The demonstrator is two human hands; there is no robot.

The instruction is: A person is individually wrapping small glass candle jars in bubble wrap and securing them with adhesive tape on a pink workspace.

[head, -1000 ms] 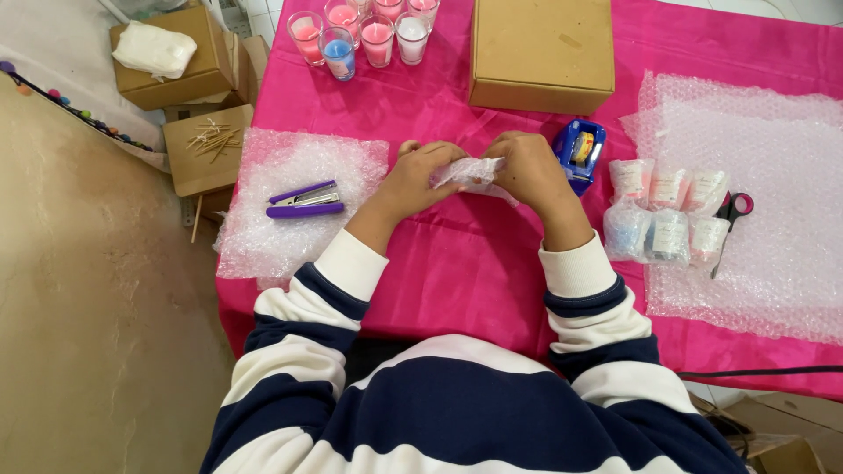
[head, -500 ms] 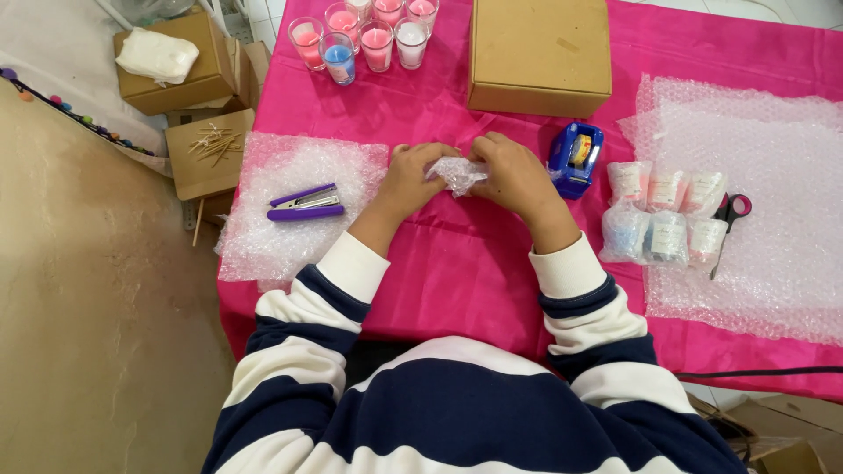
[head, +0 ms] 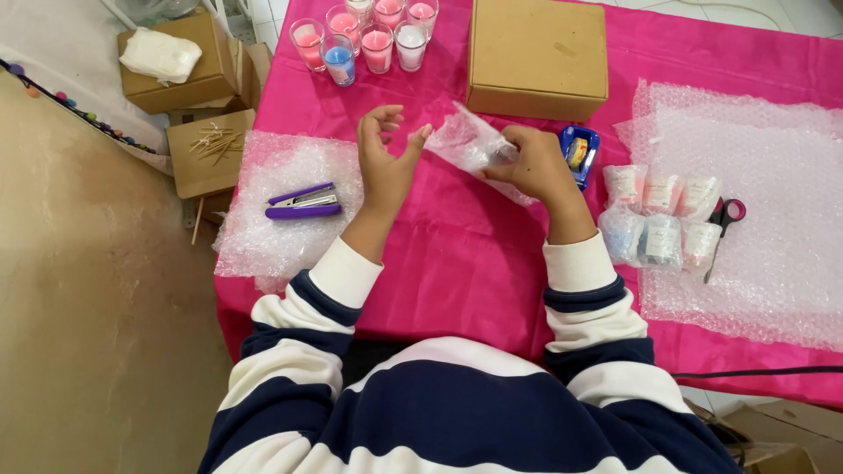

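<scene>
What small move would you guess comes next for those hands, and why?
Probably the left hand closes back onto the bubble-wrapped bundle. It hovers open, its fingers near the wrap's loose end, while only the right hand grips the bundle, above the pink tablecloth.

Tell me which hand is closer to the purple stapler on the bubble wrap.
Left. The left hand is raised, open, just right of the purple stapler. The right hand is farther right, gripping a bubble-wrapped bundle near the blue tape dispenser.
</scene>
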